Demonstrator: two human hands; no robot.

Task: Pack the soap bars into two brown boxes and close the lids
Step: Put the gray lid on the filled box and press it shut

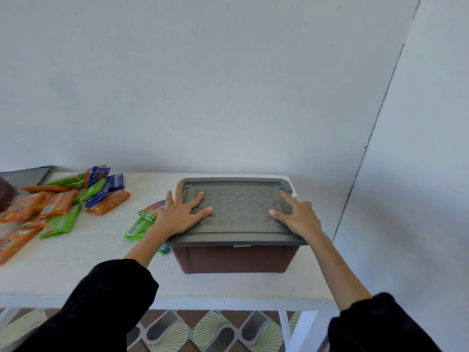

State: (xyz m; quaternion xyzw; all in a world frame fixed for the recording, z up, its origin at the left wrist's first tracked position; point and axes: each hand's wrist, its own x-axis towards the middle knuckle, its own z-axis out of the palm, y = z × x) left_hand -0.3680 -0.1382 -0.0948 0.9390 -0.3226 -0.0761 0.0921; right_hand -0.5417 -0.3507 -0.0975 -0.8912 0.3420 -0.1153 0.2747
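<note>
Grey lid (236, 207) | L hand (177, 214), R hand (302, 217) fingers (195, 200) spread, pressing it | soap (59, 204) text unreadable

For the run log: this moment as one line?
step: closing grey lid | left hand: flat on lid | right hand: on lid edge | brown box: covered | soap bars: loose on table

Left hand (179, 215), right hand (298, 218) (pressing lid (238, 207)).
</note>
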